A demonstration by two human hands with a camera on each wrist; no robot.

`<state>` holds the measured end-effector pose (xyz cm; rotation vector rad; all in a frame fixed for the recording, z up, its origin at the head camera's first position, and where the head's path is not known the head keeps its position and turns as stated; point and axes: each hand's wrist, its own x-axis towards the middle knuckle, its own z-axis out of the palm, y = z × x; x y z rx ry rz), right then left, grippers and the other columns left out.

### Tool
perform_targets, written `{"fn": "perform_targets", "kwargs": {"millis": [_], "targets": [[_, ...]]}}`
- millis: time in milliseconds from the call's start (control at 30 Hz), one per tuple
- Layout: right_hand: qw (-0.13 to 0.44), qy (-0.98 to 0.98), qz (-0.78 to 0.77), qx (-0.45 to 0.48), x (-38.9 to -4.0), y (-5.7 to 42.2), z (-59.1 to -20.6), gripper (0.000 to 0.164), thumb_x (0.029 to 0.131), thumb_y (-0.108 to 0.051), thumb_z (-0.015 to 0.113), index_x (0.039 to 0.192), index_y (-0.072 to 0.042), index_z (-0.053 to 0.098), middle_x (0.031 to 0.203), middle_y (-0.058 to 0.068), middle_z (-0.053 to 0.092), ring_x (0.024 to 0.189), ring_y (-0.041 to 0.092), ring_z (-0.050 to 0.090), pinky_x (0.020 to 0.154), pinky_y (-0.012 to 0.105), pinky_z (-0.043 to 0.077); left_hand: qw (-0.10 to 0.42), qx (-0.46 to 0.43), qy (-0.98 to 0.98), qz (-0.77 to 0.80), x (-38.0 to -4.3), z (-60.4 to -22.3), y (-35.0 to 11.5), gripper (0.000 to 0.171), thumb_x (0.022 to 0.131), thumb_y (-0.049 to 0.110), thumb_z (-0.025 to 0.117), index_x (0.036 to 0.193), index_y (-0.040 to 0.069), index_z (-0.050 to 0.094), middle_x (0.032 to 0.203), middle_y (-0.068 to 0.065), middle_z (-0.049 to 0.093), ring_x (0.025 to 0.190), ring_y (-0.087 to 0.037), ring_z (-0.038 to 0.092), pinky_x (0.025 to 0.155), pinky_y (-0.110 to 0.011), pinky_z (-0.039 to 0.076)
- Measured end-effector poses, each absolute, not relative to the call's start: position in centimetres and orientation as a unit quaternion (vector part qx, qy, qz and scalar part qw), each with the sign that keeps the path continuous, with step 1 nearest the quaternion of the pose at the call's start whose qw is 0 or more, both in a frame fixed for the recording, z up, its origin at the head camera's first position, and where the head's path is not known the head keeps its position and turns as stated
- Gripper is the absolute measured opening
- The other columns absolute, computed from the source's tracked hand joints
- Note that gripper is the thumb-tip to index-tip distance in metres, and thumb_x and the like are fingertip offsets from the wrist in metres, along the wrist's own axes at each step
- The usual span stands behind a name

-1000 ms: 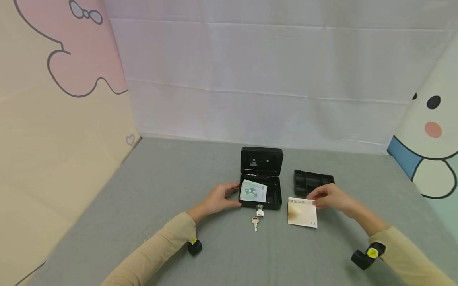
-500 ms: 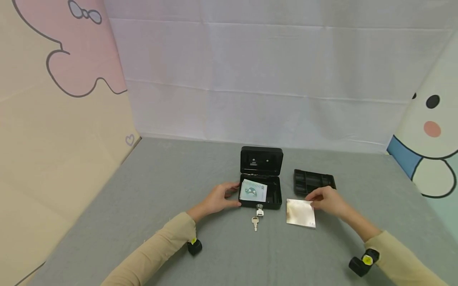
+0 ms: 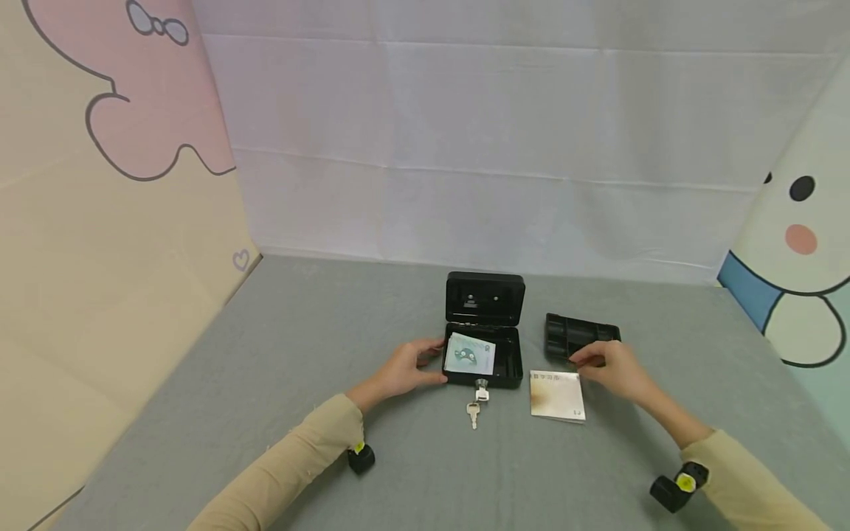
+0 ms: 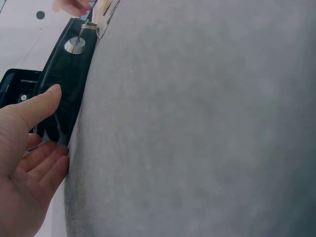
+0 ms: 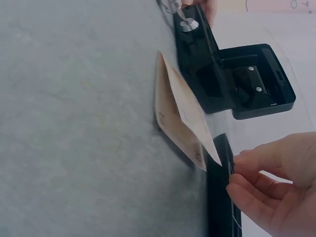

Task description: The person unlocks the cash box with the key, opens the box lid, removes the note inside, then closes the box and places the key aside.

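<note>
A black cash box (image 3: pixel 502 377) stands with its lid (image 3: pixel 485 299) up and a stack of green banknotes (image 3: pixel 470 355) inside. My left hand (image 3: pixel 401 369) touches the box's left side, fingers fairly straight; in the left wrist view its thumb (image 4: pixel 47 101) lies against the box front. A key (image 3: pixel 482 394) sits in the front lock with another key (image 3: pixel 474 415) hanging below. Right of the box lies a folded pale paper (image 3: pixel 558 396), its leaves apart in the right wrist view (image 5: pixel 177 106). My right hand (image 3: pixel 614 369) hovers just beyond it, fingers loosely bent, overlapping the black tray's edge.
The black compartment tray (image 3: pixel 578 333) rests on the grey tabletop (image 3: pixel 372 302) behind the paper. White cloth (image 3: pixel 491 147) hangs along the back, with cartoon-printed panels (image 3: pixel 126 258) at both sides. Small wrist cameras (image 3: pixel 674 493) sit below each forearm.
My right hand first held the paper's corner, lowered it slightly leftward, and now has its fingers off it. The paper's top leaf has tilted. My left hand and the box stay put.
</note>
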<state>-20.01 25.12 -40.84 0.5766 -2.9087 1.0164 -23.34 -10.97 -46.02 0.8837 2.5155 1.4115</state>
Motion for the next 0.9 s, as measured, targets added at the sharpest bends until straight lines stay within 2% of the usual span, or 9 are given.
{"fn": "perform_targets", "kwargs": {"millis": [100, 333, 467, 600, 900], "targets": [[0.008, -0.928, 0.325, 0.183, -20.2, 25.5, -40.2, 0.015, 0.077, 0.006, 0.064, 0.092, 0.006, 0.066, 0.087, 0.015, 0.065, 0.072, 0.02, 0.06, 0.055, 0.022, 0.05, 0.053, 0.303, 0.829, 0.467, -23.3, -46.0, -11.1, 0.065, 0.076, 0.026, 0.074, 0.125, -0.007, 0.048, 0.124, -0.019, 0.053, 0.109, -0.027, 0.054, 0.089, -0.032, 0.049], [0.002, -0.93, 0.327, 0.169, -21.0, 25.2, -39.0, 0.017, 0.08, -0.002, 0.065, 0.095, 0.005, 0.066, 0.087, 0.014, 0.067, 0.073, 0.019, 0.061, 0.055, 0.023, 0.05, 0.074, 0.262, 0.844, 0.462, -23.1, -45.4, -10.6, 0.062, 0.074, 0.01, 0.075, 0.126, -0.009, 0.047, 0.126, -0.021, 0.051, 0.11, -0.03, 0.053, 0.091, -0.036, 0.047], [-0.013, -0.934, 0.317, 0.164, -21.7, 24.2, -38.3, 0.02, 0.082, -0.009, 0.065, 0.098, 0.002, 0.066, 0.088, 0.01, 0.067, 0.076, 0.018, 0.061, 0.059, 0.025, 0.05, 0.079, 0.254, 0.849, 0.456, -22.9, -45.2, -10.5, 0.063, 0.073, 0.009, 0.076, 0.126, -0.008, 0.047, 0.127, -0.02, 0.051, 0.111, -0.029, 0.053, 0.092, -0.035, 0.047], [-0.045, -0.922, 0.347, 0.162, -22.3, 22.8, -37.8, 0.026, 0.084, -0.013, 0.065, 0.103, 0.004, 0.064, 0.092, 0.012, 0.066, 0.08, 0.02, 0.061, 0.064, 0.028, 0.052, 0.083, 0.252, 0.85, 0.456, -22.8, -45.0, -10.5, 0.063, 0.073, 0.009, 0.076, 0.127, -0.008, 0.047, 0.127, -0.019, 0.051, 0.111, -0.029, 0.053, 0.091, -0.035, 0.048], [-0.079, -0.9, 0.386, 0.186, -23.5, 19.5, -38.4, 0.029, 0.085, -0.012, 0.063, 0.108, 0.006, 0.061, 0.098, 0.015, 0.065, 0.085, 0.023, 0.061, 0.069, 0.032, 0.053, 0.079, 0.257, 0.842, 0.467, -22.8, -45.1, -10.5, 0.064, 0.073, 0.009, 0.076, 0.126, -0.009, 0.046, 0.126, -0.021, 0.051, 0.11, -0.031, 0.053, 0.092, -0.037, 0.047]]}}
